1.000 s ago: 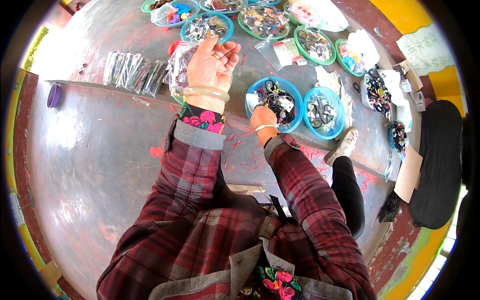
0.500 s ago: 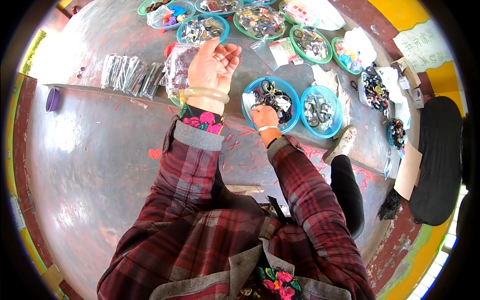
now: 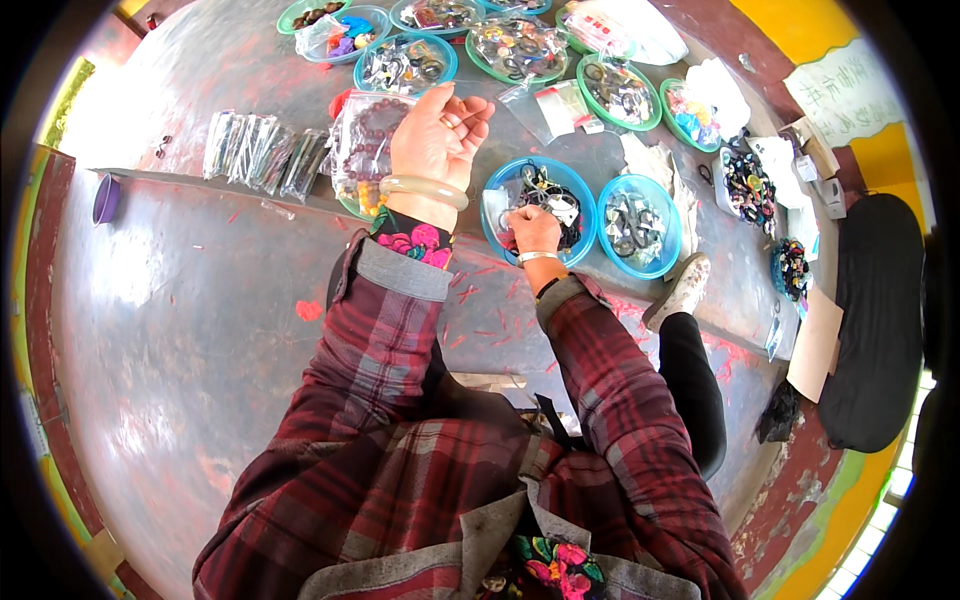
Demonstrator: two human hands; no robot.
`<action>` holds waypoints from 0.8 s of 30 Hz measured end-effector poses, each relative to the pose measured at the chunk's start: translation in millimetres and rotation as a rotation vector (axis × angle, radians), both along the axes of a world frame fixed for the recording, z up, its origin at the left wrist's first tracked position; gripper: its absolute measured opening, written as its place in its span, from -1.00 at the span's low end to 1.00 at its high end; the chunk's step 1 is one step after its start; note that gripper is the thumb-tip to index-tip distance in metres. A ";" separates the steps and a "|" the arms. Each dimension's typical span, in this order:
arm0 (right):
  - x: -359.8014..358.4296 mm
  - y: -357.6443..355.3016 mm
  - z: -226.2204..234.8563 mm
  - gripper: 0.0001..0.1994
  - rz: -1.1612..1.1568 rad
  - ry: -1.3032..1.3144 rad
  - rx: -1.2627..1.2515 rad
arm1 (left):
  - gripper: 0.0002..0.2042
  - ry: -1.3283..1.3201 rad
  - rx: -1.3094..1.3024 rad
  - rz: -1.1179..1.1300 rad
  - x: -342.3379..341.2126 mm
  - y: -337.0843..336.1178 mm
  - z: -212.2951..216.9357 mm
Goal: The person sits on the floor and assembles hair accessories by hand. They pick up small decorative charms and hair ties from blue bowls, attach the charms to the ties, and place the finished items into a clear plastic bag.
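Note:
My left hand [image 3: 437, 143] is raised over the ledge with its palm turned up. Its fingers curl loosely and stand apart, and nothing shows in them; a pale bangle circles the wrist. Behind and beside it lies a clear bag of dark red beads [image 3: 361, 135]. Inside a blue basin [image 3: 579, 187], my right hand [image 3: 536, 231] reaches down with bent, closed fingers at the near left part. Black hair ties and small packaged pieces [image 3: 553, 196] fill that basin. The fingertips are hidden, so what they grip cannot be made out.
A second blue basin [image 3: 676, 235] of packaged pieces stands to the right, with a white patterned shoe [image 3: 682, 291] near it. Several basins of accessories line the back. Slim packets [image 3: 250, 150] lie at left, beyond the ledge edge. A purple bowl [image 3: 105, 200] sits far left.
My left hand has shifted slightly right and a little lower. My right hand stays in the blue basin, its fingers nearly where they were.

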State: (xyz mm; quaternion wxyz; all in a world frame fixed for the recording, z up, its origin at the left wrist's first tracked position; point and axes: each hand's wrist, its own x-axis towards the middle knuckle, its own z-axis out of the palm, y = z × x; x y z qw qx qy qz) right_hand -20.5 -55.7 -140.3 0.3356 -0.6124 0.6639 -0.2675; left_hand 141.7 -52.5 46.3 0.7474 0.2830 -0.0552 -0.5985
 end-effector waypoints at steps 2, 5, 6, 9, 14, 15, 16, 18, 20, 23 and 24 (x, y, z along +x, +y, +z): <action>-2.7 -4.0 -5.1 -0.79 -0.043 -0.163 0.009 | -0.81 -0.009 -0.005 -0.001 0.9 -0.8 1.2; -3.9 -9.2 6.2 -0.81 -0.097 -0.656 0.140 | -0.83 -0.022 0.001 -0.018 3.2 -0.1 -2.0; -10.9 -11.5 17.4 -0.83 -0.046 -0.824 0.230 | -0.84 -0.023 0.001 -0.033 2.1 -1.4 -2.7; -30.3 -11.8 79.4 -0.83 0.102 -0.862 0.391 | -0.90 -0.131 -0.014 -0.146 -0.1 2.0 2.0; -91.2 -0.6 167.9 -0.84 0.607 -0.255 0.271 | -0.75 -0.916 -0.416 -0.464 -30.3 3.9 5.0; -100.6 7.0 183.1 -0.85 0.697 -0.079 0.141 | -0.72 -1.099 -0.468 -0.528 -39.9 6.3 1.6; -111.0 15.3 192.4 -0.85 0.778 0.104 0.015 | -0.69 -1.283 -0.523 -0.588 -49.7 11.5 -1.6; -126.9 33.9 202.1 -0.87 0.790 0.308 -0.180 | -0.62 -1.399 -0.618 -0.795 -72.8 23.9 1.8; -132.6 48.9 212.5 -0.87 0.803 0.444 -0.275 | -0.66 -1.562 -0.913 -0.644 -92.4 27.8 -26.2; -145.5 67.3 218.1 -0.87 0.669 0.371 -0.312 | -0.71 -1.558 -0.761 -0.958 -117.4 41.0 -18.5; -149.3 70.8 222.1 -0.87 0.626 0.342 -0.321 | -0.74 -1.547 -0.720 -0.996 -123.1 43.2 -16.1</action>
